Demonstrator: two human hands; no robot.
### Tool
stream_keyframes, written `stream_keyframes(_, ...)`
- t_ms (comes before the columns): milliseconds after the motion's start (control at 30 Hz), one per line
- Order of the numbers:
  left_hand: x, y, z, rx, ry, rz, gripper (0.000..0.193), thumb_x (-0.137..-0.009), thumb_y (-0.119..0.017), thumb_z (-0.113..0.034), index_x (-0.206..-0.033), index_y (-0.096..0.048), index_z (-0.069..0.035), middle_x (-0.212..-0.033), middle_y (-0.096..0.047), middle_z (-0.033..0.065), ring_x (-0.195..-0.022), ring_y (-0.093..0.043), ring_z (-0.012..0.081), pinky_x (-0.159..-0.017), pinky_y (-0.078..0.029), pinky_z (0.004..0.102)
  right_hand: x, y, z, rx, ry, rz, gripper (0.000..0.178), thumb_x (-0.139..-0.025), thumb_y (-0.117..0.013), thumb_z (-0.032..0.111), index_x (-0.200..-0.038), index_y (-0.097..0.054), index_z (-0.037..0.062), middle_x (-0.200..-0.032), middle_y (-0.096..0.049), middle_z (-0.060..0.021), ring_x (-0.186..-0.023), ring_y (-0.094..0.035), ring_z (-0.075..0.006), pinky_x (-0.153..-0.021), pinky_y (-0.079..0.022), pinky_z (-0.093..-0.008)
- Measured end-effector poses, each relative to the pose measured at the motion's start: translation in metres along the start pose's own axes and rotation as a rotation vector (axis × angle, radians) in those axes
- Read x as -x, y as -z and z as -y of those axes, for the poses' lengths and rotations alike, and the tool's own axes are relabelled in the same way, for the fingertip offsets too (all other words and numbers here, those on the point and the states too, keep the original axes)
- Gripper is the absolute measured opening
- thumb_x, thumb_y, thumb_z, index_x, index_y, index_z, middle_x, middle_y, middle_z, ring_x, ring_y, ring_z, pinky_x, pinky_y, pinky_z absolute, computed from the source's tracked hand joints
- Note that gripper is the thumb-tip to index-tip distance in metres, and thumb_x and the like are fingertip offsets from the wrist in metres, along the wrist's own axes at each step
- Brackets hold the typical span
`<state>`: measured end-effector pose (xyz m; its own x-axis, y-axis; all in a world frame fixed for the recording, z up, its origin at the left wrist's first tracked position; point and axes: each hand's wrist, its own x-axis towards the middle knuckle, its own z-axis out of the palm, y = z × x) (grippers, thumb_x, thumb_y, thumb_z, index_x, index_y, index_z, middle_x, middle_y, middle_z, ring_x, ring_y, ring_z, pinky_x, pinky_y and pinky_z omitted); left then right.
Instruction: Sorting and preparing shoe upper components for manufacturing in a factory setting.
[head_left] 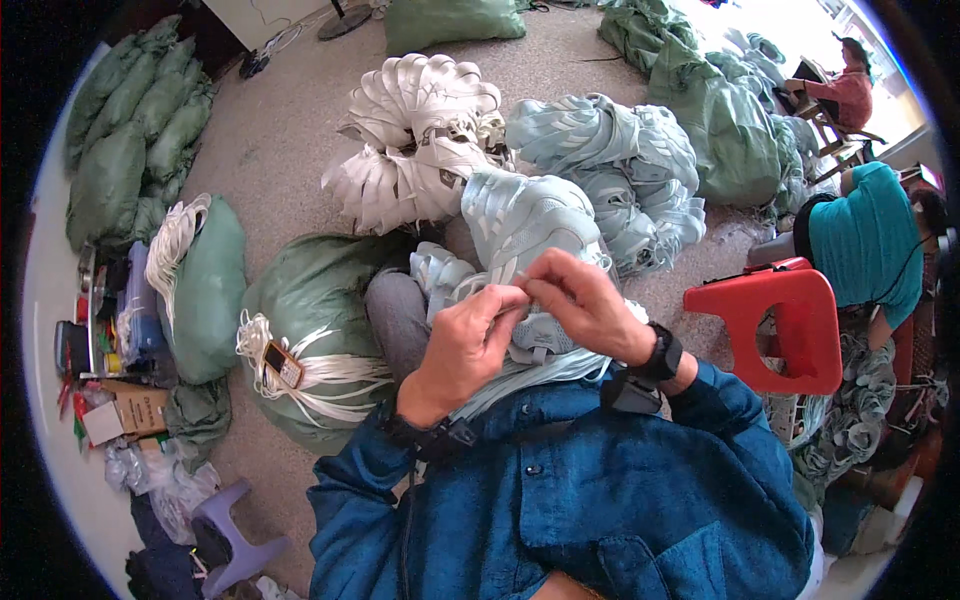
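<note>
My left hand [462, 345] and my right hand [590, 305] meet above my lap, fingers pinched together. A thin pale shoelace [470, 286] shows at the left fingertips; most of what lies between the two hands is hidden. Just beyond them is a pale blue shoe upper [532, 215], part of a stack that reaches down under my hands. A bundle of loose white laces [480, 398] lies across my lap below the wrists. Both wrists wear dark straps.
White shoe uppers [420, 105] and more pale blue uppers [640, 150] are heaped ahead. A green sack [310, 290] at my left carries laces and a phone [283, 364]. At right stand a red stool [760, 310] and a person in turquoise [865, 245]. A purple stool [235, 535] is lower left.
</note>
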<state>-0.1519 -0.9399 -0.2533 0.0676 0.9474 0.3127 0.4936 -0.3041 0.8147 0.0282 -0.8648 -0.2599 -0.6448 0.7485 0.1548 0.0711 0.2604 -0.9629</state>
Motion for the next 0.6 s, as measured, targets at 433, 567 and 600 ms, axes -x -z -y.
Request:
stream_keyframes(433,-0.001,0.004,0.002,0.107,0.165,0.069,0.028,-0.102,-0.046,-0.008,-0.129,-0.051,-0.004,-0.077,-0.06,0.0067,-0.062,-0.053,0.0139,-0.057,-0.044,0.03,0.002,-0.003,-0.012,-0.027,-0.128,-0.062,0.012,-0.097,-0.061,0.009,-0.103,-0.064,-0.0007,-0.077,-0.056,0.0023,-0.07,-0.048,-0.0023,-0.058,-0.041,-0.0223)
stream_keyframes(567,-0.002,0.0,0.005,0.116,0.154,0.144,0.031,-0.104,-0.043,-0.008,-0.134,-0.04,-0.005,-0.075,-0.058,0.0064,-0.061,-0.05,0.0124,-0.055,-0.041,0.0292,-0.001,-0.004,-0.007,0.104,0.021,-0.039,0.011,-0.091,-0.063,0.008,-0.098,-0.066,-0.0005,-0.078,-0.064,-0.0149,-0.066,-0.062,-0.0231,-0.06,-0.048,-0.034)
stream_keyframes(600,-0.001,0.0,0.006,0.116,0.154,0.144,0.031,-0.104,-0.043,-0.008,-0.134,-0.04,-0.005,-0.075,-0.058,0.0064,-0.061,-0.05,0.0124,-0.055,-0.041,0.0292,-0.002,-0.004,-0.004,0.162,0.091,-0.028,0.011,-0.09,-0.063,0.008,-0.097,-0.066,-0.0005,-0.079,-0.063,-0.0158,-0.068,-0.062,-0.0279,-0.06,-0.048,-0.0361)
